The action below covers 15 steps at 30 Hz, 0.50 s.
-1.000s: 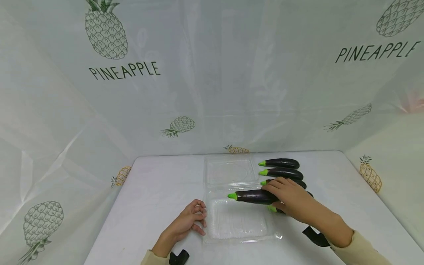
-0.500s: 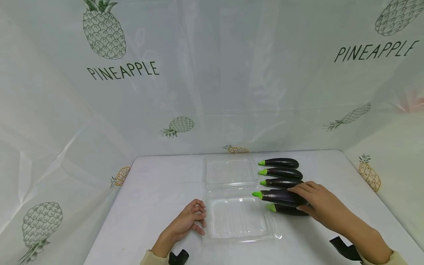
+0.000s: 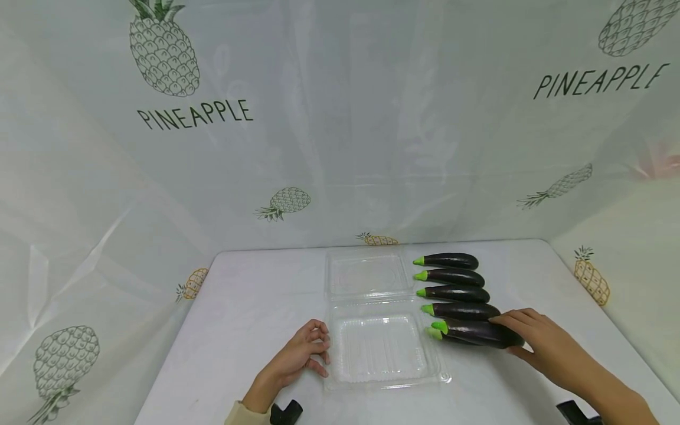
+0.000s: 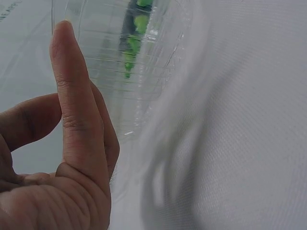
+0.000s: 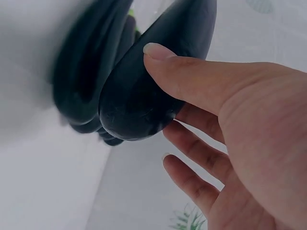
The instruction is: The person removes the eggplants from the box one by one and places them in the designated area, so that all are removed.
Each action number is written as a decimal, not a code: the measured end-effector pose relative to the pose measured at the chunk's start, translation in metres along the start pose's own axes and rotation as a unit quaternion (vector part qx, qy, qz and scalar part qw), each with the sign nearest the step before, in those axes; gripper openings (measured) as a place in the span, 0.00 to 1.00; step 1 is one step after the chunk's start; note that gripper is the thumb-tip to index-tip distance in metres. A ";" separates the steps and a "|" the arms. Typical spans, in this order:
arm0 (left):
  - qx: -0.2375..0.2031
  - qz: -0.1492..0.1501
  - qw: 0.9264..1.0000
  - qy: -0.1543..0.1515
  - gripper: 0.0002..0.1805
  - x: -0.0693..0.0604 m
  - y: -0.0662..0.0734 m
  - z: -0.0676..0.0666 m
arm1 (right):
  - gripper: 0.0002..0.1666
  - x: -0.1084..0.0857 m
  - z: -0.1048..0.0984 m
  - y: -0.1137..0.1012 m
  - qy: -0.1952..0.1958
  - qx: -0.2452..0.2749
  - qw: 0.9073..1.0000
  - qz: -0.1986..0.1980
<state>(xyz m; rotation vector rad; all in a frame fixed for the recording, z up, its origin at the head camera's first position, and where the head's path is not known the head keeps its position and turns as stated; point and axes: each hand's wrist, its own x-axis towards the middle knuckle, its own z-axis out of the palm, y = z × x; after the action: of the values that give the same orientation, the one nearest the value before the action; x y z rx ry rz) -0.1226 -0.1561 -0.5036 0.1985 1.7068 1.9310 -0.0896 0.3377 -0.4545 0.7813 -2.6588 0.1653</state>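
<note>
My right hand (image 3: 549,351) pinches the thick end of a dark purple eggplant (image 3: 480,334) with a bright green cap. In the right wrist view, the thumb (image 5: 168,60) lies on one side of its glossy end and fingers are behind it. Just below the held eggplant, another one shows mostly by its green cap (image 3: 434,333). My left hand (image 3: 297,354) rests by the left edge of a clear plastic clamshell box (image 3: 382,348), fingers loosely bent with nothing in them. Whether its fingertips touch the rim, I cannot tell.
Behind the held one, several eggplants (image 3: 457,293) lie in a row, green caps to the left. The box's raised-edge lid (image 3: 369,274) lies folded back towards the far table edge. A white table (image 3: 255,295) meets a pineapple-printed sheet (image 3: 340,118) at the back and sides.
My right hand has carried the eggplant from above the box rightwards and nearer, over the nearest eggplant of the row. My left hand and the box have stayed put.
</note>
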 end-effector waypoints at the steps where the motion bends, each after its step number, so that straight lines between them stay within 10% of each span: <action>1: 0.000 0.000 1.000 0.000 0.13 0.000 0.000 0.000 | 0.39 -0.003 0.001 0.001 -0.003 -0.001 1.000 0.002; 15: 0.001 0.001 1.000 0.001 0.13 0.001 -0.001 -0.001 | 0.39 -0.025 0.015 0.011 -0.027 0.005 1.000 -0.001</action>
<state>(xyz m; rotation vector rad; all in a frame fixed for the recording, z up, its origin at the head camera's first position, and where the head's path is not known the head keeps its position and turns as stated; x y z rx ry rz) -0.1232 -0.1563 -0.5053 0.1985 1.7103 1.9310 -0.0811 0.3566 -0.4776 0.8020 -2.7090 0.1583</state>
